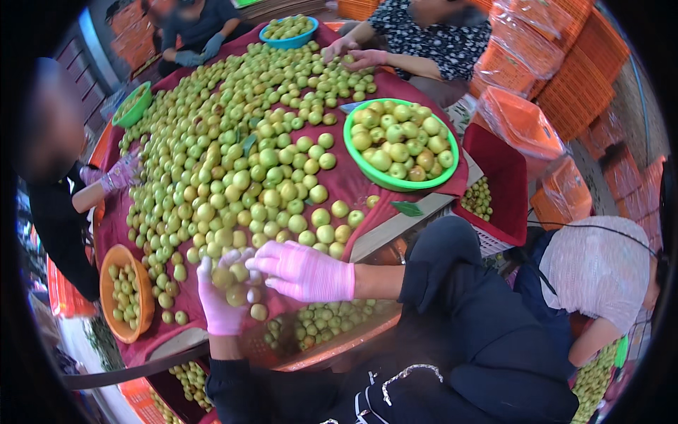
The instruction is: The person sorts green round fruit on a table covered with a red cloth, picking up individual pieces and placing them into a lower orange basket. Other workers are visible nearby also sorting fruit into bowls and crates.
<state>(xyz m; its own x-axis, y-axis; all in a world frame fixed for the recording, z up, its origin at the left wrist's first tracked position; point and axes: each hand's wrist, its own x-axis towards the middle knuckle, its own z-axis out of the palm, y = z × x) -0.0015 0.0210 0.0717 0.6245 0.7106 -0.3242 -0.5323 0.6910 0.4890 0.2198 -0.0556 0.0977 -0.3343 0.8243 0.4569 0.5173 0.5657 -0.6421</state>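
A wide heap of yellow-green fruit (233, 177), like jujubes, covers the table's dark red cloth (346, 134). My left hand (223, 304), in a pink glove with whitish fingertips, is turned up at the near edge with a couple of green jujubes (227, 279) in its curled fingers; these are blurred by motion. Just to its right, my right hand (304, 272), in a pink striped glove, reaches across palm down. Its fingers are stretched out and apart, holding nothing I can see. Below both hands stands an orange crate (332, 344) partly filled with the same fruit.
A green basin (402, 185) heaped with fruit stands to the right, an orange bowl (145, 297) to the left. A blue basin (289, 41) and another green one (134, 106) lie farther off. Co-workers' hands (357, 58) are across the table. Orange crates (579, 92) are stacked behind.
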